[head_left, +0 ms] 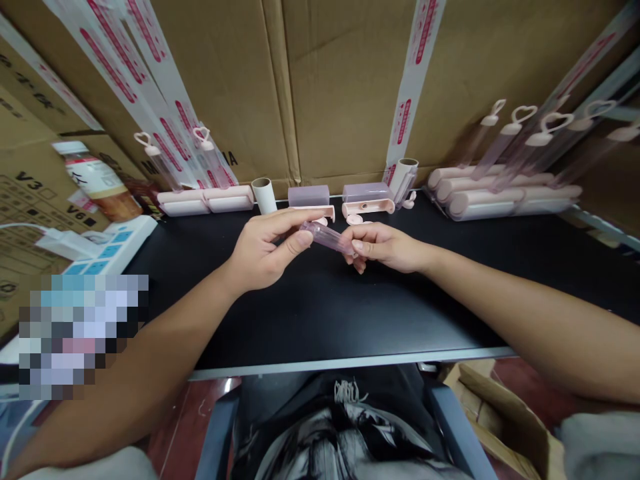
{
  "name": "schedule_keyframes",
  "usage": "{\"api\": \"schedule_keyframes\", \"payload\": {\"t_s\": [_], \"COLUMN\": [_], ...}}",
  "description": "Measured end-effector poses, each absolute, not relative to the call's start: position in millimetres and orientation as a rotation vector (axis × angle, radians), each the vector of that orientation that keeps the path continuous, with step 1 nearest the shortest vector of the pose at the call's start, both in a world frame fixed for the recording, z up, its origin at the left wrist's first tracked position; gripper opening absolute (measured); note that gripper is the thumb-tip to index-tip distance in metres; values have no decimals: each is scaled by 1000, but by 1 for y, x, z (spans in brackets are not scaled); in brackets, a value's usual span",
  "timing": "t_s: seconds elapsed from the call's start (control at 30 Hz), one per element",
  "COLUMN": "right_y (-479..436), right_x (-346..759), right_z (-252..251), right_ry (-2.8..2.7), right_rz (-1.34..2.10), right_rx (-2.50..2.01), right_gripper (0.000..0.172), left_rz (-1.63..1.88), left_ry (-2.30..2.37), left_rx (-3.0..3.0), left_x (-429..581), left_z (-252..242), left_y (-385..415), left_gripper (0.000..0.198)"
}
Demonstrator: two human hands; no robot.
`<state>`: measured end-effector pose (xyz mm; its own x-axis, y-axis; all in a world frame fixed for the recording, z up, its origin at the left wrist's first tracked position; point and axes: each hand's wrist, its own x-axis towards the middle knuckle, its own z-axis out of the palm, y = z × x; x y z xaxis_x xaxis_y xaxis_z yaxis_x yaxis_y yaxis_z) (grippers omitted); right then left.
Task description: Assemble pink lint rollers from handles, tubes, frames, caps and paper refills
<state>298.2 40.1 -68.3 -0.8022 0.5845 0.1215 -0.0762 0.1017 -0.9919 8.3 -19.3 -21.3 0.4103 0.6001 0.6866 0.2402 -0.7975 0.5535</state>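
A translucent pinkish tube (327, 237) is held at a slant above the black tabletop. My left hand (265, 252) has its left end between the thumb and fingers. The fingertips of my right hand (383, 247) pinch its right end, which they partly cover. Just behind the hands lie a pale pink plastic piece (369, 207) with a small hole, and a second pink piece (327, 211) partly hidden by my left fingers. Two translucent lilac sleeves (309, 196) (367, 192) lie behind these pieces, close to the cardboard.
White paper tubes (264, 195) (401, 179) stand along the back. Pink roller-like items with heart-loop handles are grouped at left (205, 199) and right (505, 193). A drink bottle (100, 180) and power strip (117, 243) are at left. Cardboard (340, 87) walls the back.
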Motion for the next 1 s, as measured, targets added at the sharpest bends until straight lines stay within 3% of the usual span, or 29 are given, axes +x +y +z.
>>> {"api": "schedule_keyframes", "payload": {"t_s": [0.27,0.53,1.0], "right_y": [38,32,26], "right_x": [297,297,295], "right_z": [-67,-64,-65], "right_ry": [-1912,-1972,-1995], "right_rz": [1635,1560,1541], "right_rx": [-425,-417,-395], "right_gripper": [48,50,47], "left_rz": [1105,793,867], "left_ry": [688,554,499], "left_rx": [1682,1558,1560], "left_x": [5,-1,5], "left_z": [-17,-10,-10], "left_y": [-17,-21,-24], "left_gripper": [31,33,28]}}
